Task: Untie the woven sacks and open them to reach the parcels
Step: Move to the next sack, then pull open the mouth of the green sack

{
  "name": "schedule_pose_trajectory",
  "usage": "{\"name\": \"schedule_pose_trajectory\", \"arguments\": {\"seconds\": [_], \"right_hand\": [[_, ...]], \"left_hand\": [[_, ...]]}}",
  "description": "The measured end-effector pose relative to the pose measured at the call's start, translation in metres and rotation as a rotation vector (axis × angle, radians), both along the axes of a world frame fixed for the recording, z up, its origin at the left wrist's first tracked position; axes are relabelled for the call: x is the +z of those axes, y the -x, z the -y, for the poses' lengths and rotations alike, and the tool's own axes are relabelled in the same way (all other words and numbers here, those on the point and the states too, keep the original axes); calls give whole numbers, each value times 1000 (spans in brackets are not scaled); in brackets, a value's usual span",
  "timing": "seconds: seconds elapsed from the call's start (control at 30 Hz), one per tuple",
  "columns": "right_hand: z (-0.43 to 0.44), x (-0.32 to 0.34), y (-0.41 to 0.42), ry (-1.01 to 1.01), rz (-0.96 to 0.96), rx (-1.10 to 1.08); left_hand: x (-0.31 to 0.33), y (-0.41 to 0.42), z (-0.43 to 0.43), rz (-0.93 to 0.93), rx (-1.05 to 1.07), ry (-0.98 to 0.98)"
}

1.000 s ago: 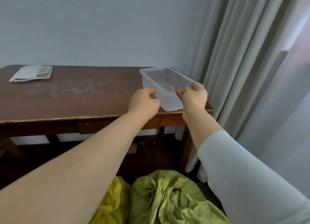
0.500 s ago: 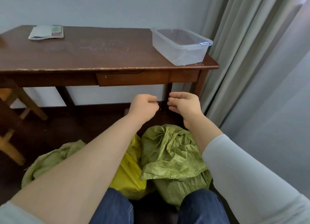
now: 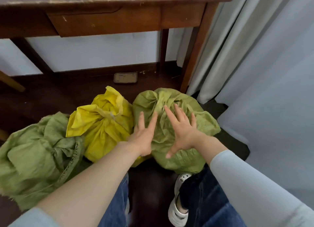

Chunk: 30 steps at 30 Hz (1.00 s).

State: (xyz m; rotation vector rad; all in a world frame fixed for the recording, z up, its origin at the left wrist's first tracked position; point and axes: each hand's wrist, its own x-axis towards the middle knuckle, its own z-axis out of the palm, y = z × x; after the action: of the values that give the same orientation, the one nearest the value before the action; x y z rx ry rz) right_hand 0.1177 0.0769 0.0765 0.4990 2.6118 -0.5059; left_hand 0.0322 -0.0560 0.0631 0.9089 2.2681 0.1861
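Where the dark floor (image 3: 51, 97) runs under it, a brown wooden table (image 3: 180, 14) is seen across the top of the view, with a drawer (image 3: 105, 23) set below its top, and a pale curtain (image 3: 237, 57) is hung at the right side down to the floor. Three woven sacks are placed on the floor in front of the table, close together in a row: the left green sack (image 3: 34, 152), the yellow sack (image 3: 102, 126) in the middle, touching both others, and the right green sack (image 3: 185, 160), which is found just beside the table leg (image 3: 192, 57). All three are tied shut, the mouth of each being gathered into a bunch. Both arms are stretched forward over blue jeans (image 3: 115, 201), and both hands are laid on the right green sack, just below its knot (image 3: 161, 99). The left hand (image 3: 144, 136) is held with the fingers straight and spread, and the right hand (image 3: 183, 135) is spread wide in the same way; nothing is gripped or pinched by either hand. Whether the fabric is pressed cannot be told. A white shoe (image 3: 175, 215) is seen below the right green sack, and a small flat pad (image 3: 125, 77) is left on the floor under the table.
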Motion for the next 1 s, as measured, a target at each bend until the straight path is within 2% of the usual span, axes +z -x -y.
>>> {"name": "schedule_pose_trajectory", "arguments": {"seconds": [0.07, 0.17, 0.23, 0.3, 0.33, 0.4, 0.5, 0.57, 0.63, 0.73, 0.83, 0.9, 0.93, 0.97, 1.0], "right_hand": [[0, -15, -1, -74, -74, 20], [-10, -21, 5, -10, -388, -167], [-18, -14, 14, 267, -482, -451], [-24, 1, 24, 622, -517, -766], [-29, 9, 28, 725, -543, -898], [-40, 18, 32, 860, -583, -1075], [-48, 26, 33, 899, -561, -1118], [-51, 29, 29, 887, -509, -1070], [-61, 32, 23, 851, -474, -1036], [-95, 29, 5, 676, -432, -1124], [-134, 22, -13, 499, -236, -1151], [-146, 16, -15, 277, -88, -1023], [-146, 15, -11, 128, -111, -942], [-142, 16, -5, -17, -211, -868], [-131, 22, 1, -111, -418, -784]], "left_hand": [[-9, 14, -5, -86, 130, -220], [-2, 42, -21, -86, 389, -503], [12, 61, -32, -77, 607, -660], [26, 71, -40, -98, 753, -743], [32, 72, -43, -60, 801, -779], [40, 63, -47, 119, 821, -848], [36, 36, -49, 304, 686, -805], [28, 29, -52, 371, 678, -823], [29, 35, -54, 429, 773, -830], [41, 58, -48, 585, 826, -776], [56, 83, -35, 680, 706, -477], [61, 94, -35, 684, 652, -317], [62, 98, -40, 664, 649, -282], [63, 101, -45, 637, 663, -257], [64, 102, -52, 611, 677, -243]]}}
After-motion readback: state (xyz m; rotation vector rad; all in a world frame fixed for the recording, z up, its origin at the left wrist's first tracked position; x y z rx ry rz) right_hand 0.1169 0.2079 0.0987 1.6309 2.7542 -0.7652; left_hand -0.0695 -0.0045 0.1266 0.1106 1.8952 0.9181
